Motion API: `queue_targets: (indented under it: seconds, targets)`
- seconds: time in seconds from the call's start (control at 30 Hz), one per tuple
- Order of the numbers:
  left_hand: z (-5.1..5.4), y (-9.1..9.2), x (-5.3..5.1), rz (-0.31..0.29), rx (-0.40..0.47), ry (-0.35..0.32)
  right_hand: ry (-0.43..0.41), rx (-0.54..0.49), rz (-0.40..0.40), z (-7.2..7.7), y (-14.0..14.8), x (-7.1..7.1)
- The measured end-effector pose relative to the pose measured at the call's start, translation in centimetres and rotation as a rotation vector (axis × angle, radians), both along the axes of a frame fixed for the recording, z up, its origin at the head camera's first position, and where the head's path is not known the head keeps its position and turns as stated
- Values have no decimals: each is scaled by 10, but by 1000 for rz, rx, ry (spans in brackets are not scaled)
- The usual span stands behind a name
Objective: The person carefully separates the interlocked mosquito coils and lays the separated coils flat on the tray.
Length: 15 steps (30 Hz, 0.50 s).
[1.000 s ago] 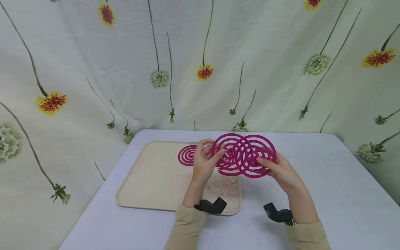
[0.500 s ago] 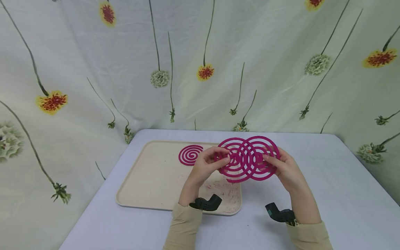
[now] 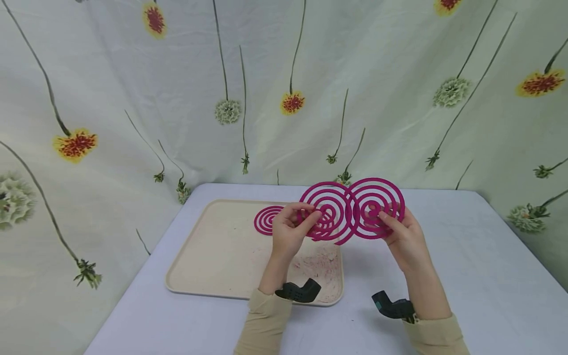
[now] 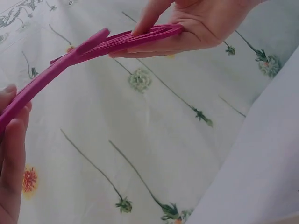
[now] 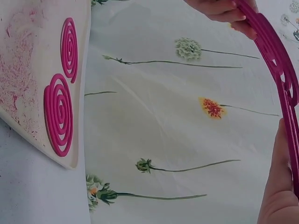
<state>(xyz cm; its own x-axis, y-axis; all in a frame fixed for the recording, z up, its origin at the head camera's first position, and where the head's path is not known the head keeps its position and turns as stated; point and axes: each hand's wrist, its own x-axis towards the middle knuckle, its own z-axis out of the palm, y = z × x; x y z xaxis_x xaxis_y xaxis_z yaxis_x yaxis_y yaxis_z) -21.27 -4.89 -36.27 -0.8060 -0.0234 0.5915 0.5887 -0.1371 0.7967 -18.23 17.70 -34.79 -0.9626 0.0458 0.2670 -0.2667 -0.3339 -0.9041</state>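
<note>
In the head view, two overlapping magenta mosquito coils are held up above the tray's right side. My left hand [image 3: 286, 234] pinches the left coil [image 3: 327, 209] near its middle, thumb in front. My right hand [image 3: 408, 241] grips the right coil [image 3: 372, 209], its thumb on the front face and its other fingers behind. In the left wrist view the two coils [image 4: 86, 49] appear edge-on, meeting at an angle between the hands. A further coil [image 5: 69, 46] lies flat in the tray, with more coil windings [image 5: 60, 112] beside it in the right wrist view.
A beige tray [image 3: 222, 256] with reddish crumbs at its right end rests on the white-covered table [image 3: 479, 256]. Behind the table hangs a flower-printed cloth [image 3: 381, 98]. Black cameras [image 3: 298, 291] are strapped to both wrists.
Both hands have lifted the pair of coils. The two coils have spread apart, overlapping less than before. My left hand shifted right, then back left; the tray stayed put.
</note>
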Motion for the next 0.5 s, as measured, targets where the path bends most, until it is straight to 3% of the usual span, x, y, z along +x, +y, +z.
queue_targets:
  seconds: [0.23,0.37,0.5]
  targets:
    - [-1,3,-1,79,79,105,40,-90,-9,1,-4,0]
    - [0,1,-3,106,93,92,14,-68,-79,2,-3,-1]
    - [3,-3,-2,90,116,47,-13,-14,-133,3,0,0]
